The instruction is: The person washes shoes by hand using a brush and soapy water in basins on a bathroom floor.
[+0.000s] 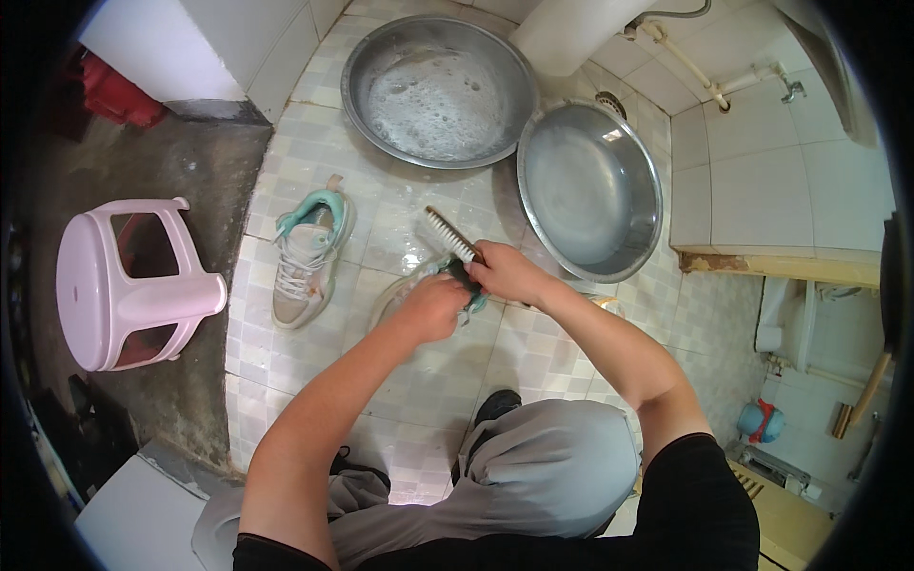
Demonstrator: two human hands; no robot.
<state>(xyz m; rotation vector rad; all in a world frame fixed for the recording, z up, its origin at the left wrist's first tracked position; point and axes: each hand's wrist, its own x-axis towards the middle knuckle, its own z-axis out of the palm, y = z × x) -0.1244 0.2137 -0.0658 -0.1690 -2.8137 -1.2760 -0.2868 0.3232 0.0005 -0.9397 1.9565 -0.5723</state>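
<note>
My right hand (508, 271) grips a scrub brush (451, 234) with white bristles and a brown back, its head pointing up and to the left. Close beside it, my left hand (437, 307) holds a light-coloured sneaker (393, 294) low over the tiles. That shoe is largely hidden by my hands; teal lining and a dark part show at its opening. Its apparent mate, a beige sneaker (303, 268) with white laces and teal lining, stands on the floor to the left, toe towards me.
Ahead on the tiled floor (428, 385) are a metal basin (351, 107) of foamy water and another metal basin (525, 193) of cloudy water. A pink plastic stool (86, 285) lies on its side at left. Pipes and a tap (792, 91) line the right wall.
</note>
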